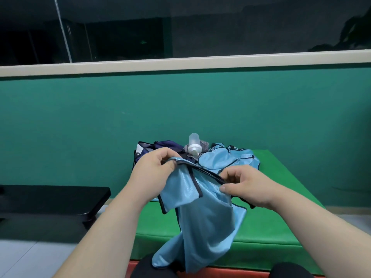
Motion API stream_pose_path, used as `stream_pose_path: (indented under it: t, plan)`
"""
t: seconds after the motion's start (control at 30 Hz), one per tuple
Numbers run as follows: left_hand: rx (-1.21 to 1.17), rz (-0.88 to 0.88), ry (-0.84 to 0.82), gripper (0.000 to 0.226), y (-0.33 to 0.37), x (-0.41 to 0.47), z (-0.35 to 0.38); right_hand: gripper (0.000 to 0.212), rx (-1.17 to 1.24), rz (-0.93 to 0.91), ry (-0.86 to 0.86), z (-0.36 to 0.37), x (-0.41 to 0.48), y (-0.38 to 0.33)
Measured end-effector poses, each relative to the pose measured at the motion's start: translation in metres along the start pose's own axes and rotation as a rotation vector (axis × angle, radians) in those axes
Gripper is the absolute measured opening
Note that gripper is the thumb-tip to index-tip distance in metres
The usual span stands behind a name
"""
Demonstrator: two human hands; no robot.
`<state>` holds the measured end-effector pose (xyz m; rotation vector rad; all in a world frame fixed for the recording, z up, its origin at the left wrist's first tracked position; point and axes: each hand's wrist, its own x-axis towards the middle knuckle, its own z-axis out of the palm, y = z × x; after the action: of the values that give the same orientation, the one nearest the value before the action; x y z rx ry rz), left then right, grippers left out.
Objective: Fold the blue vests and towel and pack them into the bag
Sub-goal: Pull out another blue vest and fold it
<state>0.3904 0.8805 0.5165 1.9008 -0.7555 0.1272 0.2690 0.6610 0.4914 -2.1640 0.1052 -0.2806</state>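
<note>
A light blue mesh vest (202,215) with dark trim hangs in front of me over the green mat's near edge. My left hand (154,167) pinches its dark-edged strap at the upper left. My right hand (243,185) pinches the trim at the upper right, thumb on top. More blue vests (230,159) lie crumpled on the mat behind. A dark navy bag (148,150) sits at the mat's far left corner, partly hidden by my left hand. I cannot tell a towel apart; a grey cloth (203,145) peeks out behind the bottle.
A clear plastic bottle (193,146) with a white cap lies between the bag and the vests. The green padded mat (281,197) stands against a green wall. A black bench (50,199) is at the left. Grey tiled floor lies below.
</note>
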Motion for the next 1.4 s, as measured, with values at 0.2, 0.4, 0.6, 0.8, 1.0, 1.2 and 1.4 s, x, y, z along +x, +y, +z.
stream_pose_path:
  t: [0.2,0.4,0.6,0.8,1.0,1.2,1.4]
  plan:
    - [-0.111,-0.115,-0.158,0.035,-0.015,-0.019,-0.002,0.017,-0.079,-0.059,0.106,0.001,-0.004,-0.014]
    - [-0.201,-0.025,-0.31,0.056,0.002,-0.033,0.007,0.011,-0.229,-0.092,0.111,0.006,-0.005,-0.029]
    - [0.057,0.077,-0.233,0.042,0.017,-0.035,0.03,0.006,-0.334,-0.109,0.106,0.011,-0.007,-0.05]
    - [0.114,0.128,-0.198,0.009,0.017,-0.04,0.029,0.013,-0.293,-0.118,0.116,0.008,-0.015,-0.054]
    - [0.109,0.148,-0.152,0.016,0.012,-0.042,0.019,0.009,-0.201,-0.082,-0.029,0.005,-0.023,-0.036]
    - [0.103,0.091,-0.032,0.016,-0.004,-0.036,-0.01,0.009,-0.077,-0.021,-0.056,-0.002,-0.035,-0.013]
    - [0.21,-0.022,-0.155,0.019,-0.016,-0.04,-0.015,0.01,-0.112,-0.036,0.103,-0.01,-0.04,-0.011]
